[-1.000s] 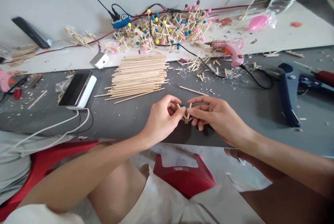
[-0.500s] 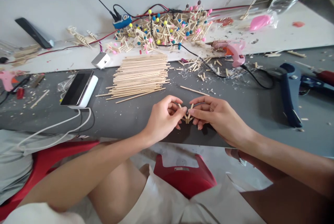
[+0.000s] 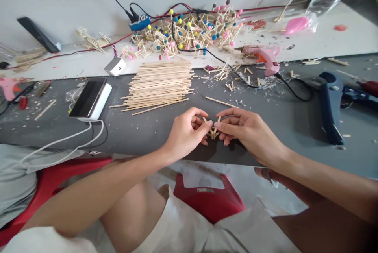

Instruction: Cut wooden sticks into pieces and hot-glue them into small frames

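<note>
My left hand point(image 3: 189, 129) and my right hand point(image 3: 240, 125) meet near the front edge of the grey table point(image 3: 147, 135). Between them is a small structure of short wooden sticks point(image 3: 213, 135), pinched on its left side by my left hand and on its right side by my right. Fingers cover much of it. Beyond my hands lies a single thin stick point(image 3: 221, 102). A stack of long wooden sticks point(image 3: 161, 85) is to the left behind them.
Behind are a pile of stick pieces with coloured balls point(image 3: 191, 32) and a pink glue gun point(image 3: 267, 56) with its cable. A blue-handled tool point(image 3: 331, 107) lies right. A phone on a white block point(image 3: 90, 99) stands left. A red stool point(image 3: 209, 202) is below.
My hands stay almost in place, still around the small stick structure. The view has shifted slightly, moving the background a little to the right.
</note>
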Demonstrator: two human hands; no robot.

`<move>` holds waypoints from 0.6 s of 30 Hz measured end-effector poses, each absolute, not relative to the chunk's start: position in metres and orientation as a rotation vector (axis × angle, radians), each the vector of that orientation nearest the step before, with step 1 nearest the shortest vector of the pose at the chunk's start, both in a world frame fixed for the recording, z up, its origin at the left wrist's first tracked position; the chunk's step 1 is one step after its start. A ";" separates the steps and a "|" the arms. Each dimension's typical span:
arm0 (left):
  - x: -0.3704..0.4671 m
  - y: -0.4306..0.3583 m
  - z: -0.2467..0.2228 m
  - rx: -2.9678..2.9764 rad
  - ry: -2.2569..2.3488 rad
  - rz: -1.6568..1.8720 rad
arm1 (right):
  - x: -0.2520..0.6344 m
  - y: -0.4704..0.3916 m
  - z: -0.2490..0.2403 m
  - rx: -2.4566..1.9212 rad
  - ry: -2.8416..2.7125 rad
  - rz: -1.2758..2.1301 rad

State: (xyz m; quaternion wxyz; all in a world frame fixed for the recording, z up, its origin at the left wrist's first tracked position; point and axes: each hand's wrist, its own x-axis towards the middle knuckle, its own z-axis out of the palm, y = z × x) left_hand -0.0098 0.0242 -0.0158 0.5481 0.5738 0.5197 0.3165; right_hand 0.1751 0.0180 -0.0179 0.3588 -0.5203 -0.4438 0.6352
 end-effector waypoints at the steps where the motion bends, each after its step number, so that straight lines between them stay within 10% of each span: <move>1: -0.010 0.024 -0.016 1.359 1.231 0.749 | 0.175 0.018 -0.018 -1.346 -1.145 1.637; 18: -0.009 0.020 -0.011 1.349 1.247 0.730 | 0.175 0.013 -0.010 -1.355 -1.172 1.666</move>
